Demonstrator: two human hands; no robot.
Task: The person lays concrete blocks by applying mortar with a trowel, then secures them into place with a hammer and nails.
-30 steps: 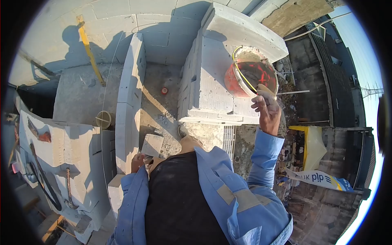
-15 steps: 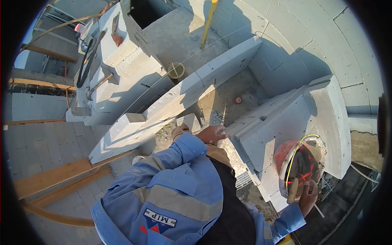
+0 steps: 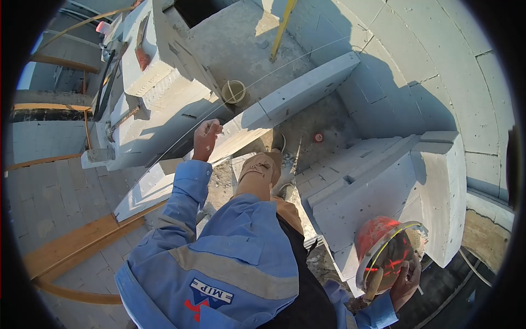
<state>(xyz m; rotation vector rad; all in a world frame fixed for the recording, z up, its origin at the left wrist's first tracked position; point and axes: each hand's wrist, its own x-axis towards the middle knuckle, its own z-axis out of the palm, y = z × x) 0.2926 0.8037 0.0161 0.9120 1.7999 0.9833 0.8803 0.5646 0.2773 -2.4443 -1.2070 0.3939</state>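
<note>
My left hand is raised over the long low block wall, close to a taut string. Its fingers are curled together, and no object shows in them. At the lower right, my right hand grips the rim side of a red bucket. The bucket is tilted, with dark grey contents. A wooden handle sticks out of it beside my right fingers. Next to the bucket is a stack of pale blocks.
A curved block wall rises at the upper right. A small pail stands beyond the low wall, near a yellow upright. A hammer lies on blocks at the left. Wooden planks are at the lower left.
My left hand has moved up and left, from near the block stack's edge to above the low wall. The bucket has shifted left and tilted, with my right hand on it.
</note>
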